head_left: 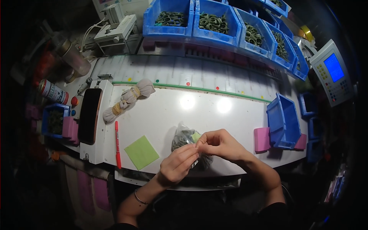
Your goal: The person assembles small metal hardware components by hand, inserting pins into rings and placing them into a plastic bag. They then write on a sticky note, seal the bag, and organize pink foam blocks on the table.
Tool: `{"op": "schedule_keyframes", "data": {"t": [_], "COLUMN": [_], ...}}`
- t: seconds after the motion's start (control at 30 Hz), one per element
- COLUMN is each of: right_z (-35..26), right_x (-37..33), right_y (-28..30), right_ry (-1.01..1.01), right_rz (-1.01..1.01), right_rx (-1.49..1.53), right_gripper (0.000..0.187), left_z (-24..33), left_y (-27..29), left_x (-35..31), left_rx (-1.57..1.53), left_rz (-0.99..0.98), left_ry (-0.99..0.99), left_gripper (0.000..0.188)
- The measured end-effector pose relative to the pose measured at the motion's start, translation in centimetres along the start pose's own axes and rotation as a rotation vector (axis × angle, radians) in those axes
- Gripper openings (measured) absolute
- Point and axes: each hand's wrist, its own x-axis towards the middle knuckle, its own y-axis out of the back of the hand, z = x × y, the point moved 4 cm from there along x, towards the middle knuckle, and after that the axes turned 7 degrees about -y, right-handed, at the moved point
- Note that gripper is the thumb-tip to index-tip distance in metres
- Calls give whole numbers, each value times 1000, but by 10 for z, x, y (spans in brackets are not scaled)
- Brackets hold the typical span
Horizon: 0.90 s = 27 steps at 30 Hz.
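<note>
Clear plastic bag (183, 136) sits on white table (161, 119), nr the close edge & a bit R of middle, w/ grey-green pieces showing thru. Both hands are over it, partly hiding it. L hand (179, 163): thumb & fingers pressed together, tips against bag. R hand (220, 145): thumb & index in a tight pinch, tips right by L hand's. Can't tell if plastic is caught btwn them, too small. Lt green patch (196, 136) by R fingertips, on or in bag, unclear which. Thin bracelet (140, 197) on L wrist.

L of bag: lt green paper (141, 152) lying flat at an angle, then red pen (117, 145) lengthwise beside it. Cloth bundle (129, 100), tied w/ bands, lies farther back, nr phone (90, 115) w/ dark screen. Green strip (191, 88) runs across back of table.

R side: blue bin (284, 122), pink block (262, 139) just beside it. Box w/ blue screen (332, 73) & keys stands beyond, far R.

Up top, row of blue bins (215, 36) full of grey-green rings (212, 23). Printed can (53, 91) far L, tilted in view.
</note>
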Motion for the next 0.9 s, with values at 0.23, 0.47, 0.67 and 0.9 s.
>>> {"op": "schedule_keyframes", "data": {"t": [0.23, 0.47, 0.67, 0.9], "right_z": [3, 6, 15, 9], "right_x": [10, 16, 17, 12], "right_y": [0, -2, -2, -5], "right_ry": [-93, -141, -119, 69], "right_rz": [84, 177, 244, 332], "right_rx": [-50, -24, 13, -218], "right_gripper": [12, 14, 15, 20], "left_z": [-7, -11, -11, -12], "left_y": [5, 3, 11, 24], "left_x": [-4, -14, -21, -29], "left_rx": [-74, -190, -214, -181], "left_rz": [45, 119, 159, 78], "left_ry": [307, 519, 608, 662], "left_gripper": [16, 10, 9, 10]}}
